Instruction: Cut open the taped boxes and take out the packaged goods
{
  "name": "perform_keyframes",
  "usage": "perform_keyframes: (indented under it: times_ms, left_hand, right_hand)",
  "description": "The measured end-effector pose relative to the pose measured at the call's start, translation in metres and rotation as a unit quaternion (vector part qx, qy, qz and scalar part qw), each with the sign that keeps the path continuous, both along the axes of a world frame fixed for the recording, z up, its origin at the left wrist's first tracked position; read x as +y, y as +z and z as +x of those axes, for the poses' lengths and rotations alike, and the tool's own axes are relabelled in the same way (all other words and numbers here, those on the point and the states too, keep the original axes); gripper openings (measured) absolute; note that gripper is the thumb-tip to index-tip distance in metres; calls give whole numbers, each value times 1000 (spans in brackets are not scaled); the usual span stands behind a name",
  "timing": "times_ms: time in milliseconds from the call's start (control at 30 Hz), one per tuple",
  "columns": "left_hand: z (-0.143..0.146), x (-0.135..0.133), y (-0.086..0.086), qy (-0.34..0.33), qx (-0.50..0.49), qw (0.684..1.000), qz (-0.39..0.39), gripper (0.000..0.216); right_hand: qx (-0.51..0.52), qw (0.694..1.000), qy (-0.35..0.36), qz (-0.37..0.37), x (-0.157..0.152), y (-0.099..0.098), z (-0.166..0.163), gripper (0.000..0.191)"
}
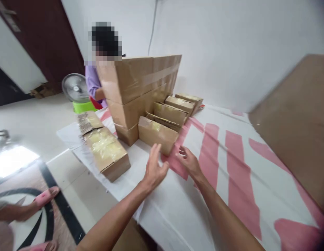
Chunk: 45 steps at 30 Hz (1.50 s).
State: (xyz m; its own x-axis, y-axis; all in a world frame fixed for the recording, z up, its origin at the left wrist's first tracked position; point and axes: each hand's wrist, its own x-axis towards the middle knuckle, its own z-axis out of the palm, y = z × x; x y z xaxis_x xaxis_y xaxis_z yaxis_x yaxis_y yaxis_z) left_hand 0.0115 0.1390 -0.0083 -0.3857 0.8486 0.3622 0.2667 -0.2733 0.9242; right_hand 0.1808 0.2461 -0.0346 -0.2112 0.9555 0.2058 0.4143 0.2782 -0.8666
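Just ahead of the empty, half-open left hand (pixel 154 169) and right hand (pixel 188 162), the apparently stiff carton (pixel 156 136) is best gripped endwise.

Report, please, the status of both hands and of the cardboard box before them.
Left hand and right hand open, empty. Cardboard box on covered table, at near end of row, just beyond hands; contact unclear. Nothing visible between.

No text, label, brand, number or sign legible. Large pink markings (pixel 237 174) on the white sheet (pixel 175 212) cannot be read; cardboard boxes (pixel 158 136) likewise yield nothing readable.
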Motion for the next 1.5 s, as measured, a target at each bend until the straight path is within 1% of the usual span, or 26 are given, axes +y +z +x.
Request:
perform_keyframes:
  times_ms: [33, 67, 100, 133, 200, 233, 267, 300, 367, 433, 467, 533, 600, 667, 733, 867, 933, 1000, 1100, 1167, 1233, 1300, 1333, 1400, 1467, 1500]
  left_hand:
    - [-6, -24, 12, -15, 48, 998, 39, 54]
    - [-14, -48, 23, 2, 83, 993, 79, 47]
    - [-25, -70, 32, 51, 103, 986, 120, 42]
    - [-38, -88, 39, 123, 110, 975, 151, 41]
    - [-70, -112, 43, 256, 89, 948, 167, 43]
    - [-86, -117, 41, 299, 55, 940, 153, 47]
    - [-101, -118, 36, 322, 2, 938, 129, 51]
    - [-114, -117, 29, 324, -66, 938, 101, 55]
    - [-131, -110, 15, 289, -205, 933, 58, 61]
    - [-135, -104, 4, 255, -293, 920, 50, 64]
    - [-134, -103, 1, 249, -314, 915, 54, 65]
    - [-131, -104, -3, 253, -331, 907, 63, 65]
    - [-127, -108, -3, 255, -332, 906, 59, 65]
    - [-124, -114, -4, 245, -314, 916, 45, 67]
    - [-122, -121, -5, 248, -268, 930, 36, 68]
    - [-111, -131, -8, 284, -140, 948, 20, 63]
    - [-100, -131, -7, 257, -106, 961, 5, 64]
    - [-84, -125, -4, 190, -103, 976, -14, 65]
    - [-51, -116, 2, 57, -124, 989, -49, 65]
    - [-28, -112, 7, -3, -112, 991, -75, 62]
    - [-10, -111, 11, -15, -86, 992, -90, 60]
    - [-1, -112, 13, -4, -73, 993, -97, 58]
    - [1, -113, 13, 0, -73, 992, -99, 59]
    - [2, -114, 11, 1, -76, 992, -101, 62]
    - [1, -114, 10, -6, -80, 992, -95, 65]
    - [1, -114, 9, -9, -84, 992, -91, 66]
  right_hand:
    - [-9, 1000, -2, 0, -13, 4, -1, 53]
    - [-18, 1000, 0, 6, -27, 10, -5, 45]
    - [-26, 999, 9, 18, -42, 16, -12, 40]
    - [-33, 998, 26, 39, -57, 23, -23, 36]
    - [-57, 990, 81, 104, -86, 41, -57, 35]
    - [-78, 981, 114, 140, -99, 51, -79, 38]
    - [-106, 970, 141, 169, -110, 61, -102, 44]
    - [-141, 958, 165, 187, -119, 72, -126, 55]
    - [-218, 938, 195, 186, -130, 93, -171, 80]
    - [-291, 922, 213, 144, -135, 111, -206, 97]
    - [-320, 914, 219, 119, -136, 117, -219, 101]
    - [-359, 902, 223, 86, -136, 124, -232, 96]
    - [-369, 899, 219, 85, -134, 125, -230, 82]
    - [-363, 899, 227, 92, -130, 125, -214, 75]
    - [-353, 896, 254, 90, -124, 127, -184, 80]
    - [-326, 884, 326, 84, -115, 135, -93, 88]
    - [-308, 882, 346, 82, -116, 140, -40, 88]
    - [-297, 889, 340, 74, -120, 143, 10, 87]
    - [-300, 905, 299, 38, -132, 142, 67, 82]
    - [-294, 916, 273, 15, -143, 140, 92, 78]
    - [-260, 941, 216, 19, -155, 135, 112, 72]
    - [-213, 970, 113, 36, -170, 126, 133, 60]
    - [-197, 978, 58, 35, -179, 118, 145, 53]
    - [-204, 979, -23, 8, -200, 96, 173, 42]
    - [-273, 960, -63, -20, -220, 64, 200, 38]
    - [-329, 941, -82, -14, -229, 47, 212, 36]
